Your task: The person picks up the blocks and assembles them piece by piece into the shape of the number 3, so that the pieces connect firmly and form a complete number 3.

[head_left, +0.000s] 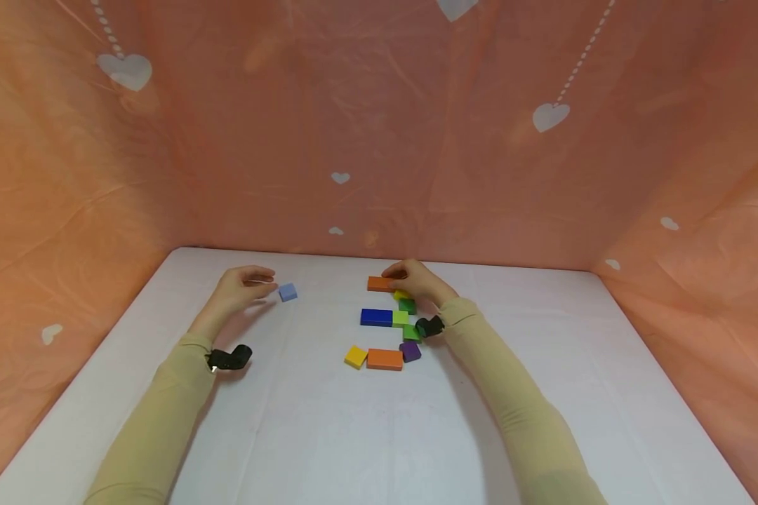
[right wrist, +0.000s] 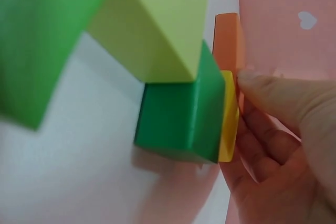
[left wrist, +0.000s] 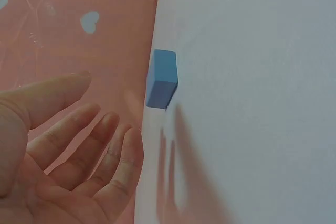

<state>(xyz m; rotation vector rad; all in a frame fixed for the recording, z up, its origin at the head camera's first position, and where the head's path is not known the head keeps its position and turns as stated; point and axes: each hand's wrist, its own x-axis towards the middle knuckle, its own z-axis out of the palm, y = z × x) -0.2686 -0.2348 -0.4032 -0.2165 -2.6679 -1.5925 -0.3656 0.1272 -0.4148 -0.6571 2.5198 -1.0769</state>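
Note:
My left hand [head_left: 243,287] is held with loosely bent fingers just left of a light blue block [head_left: 288,292], with nothing in its grasp. In the left wrist view that block [left wrist: 164,80] stands apart from the fingers. At the far end of a row of blocks, my right hand [head_left: 420,282] pinches the right end of an orange block [head_left: 379,283], thumb on the near side and fingers curled behind. A yellow block [right wrist: 229,116] lies against the thumb side, beside a dark green block [right wrist: 173,114]. The hand partly covers the orange block's end.
Nearer along the row come a lime block [head_left: 400,319] with a long dark blue block [head_left: 376,318], a green block [head_left: 411,333] and a purple block [head_left: 410,351]. A second orange block [head_left: 384,360] and a tilted yellow block [head_left: 356,357] lie at the near end.

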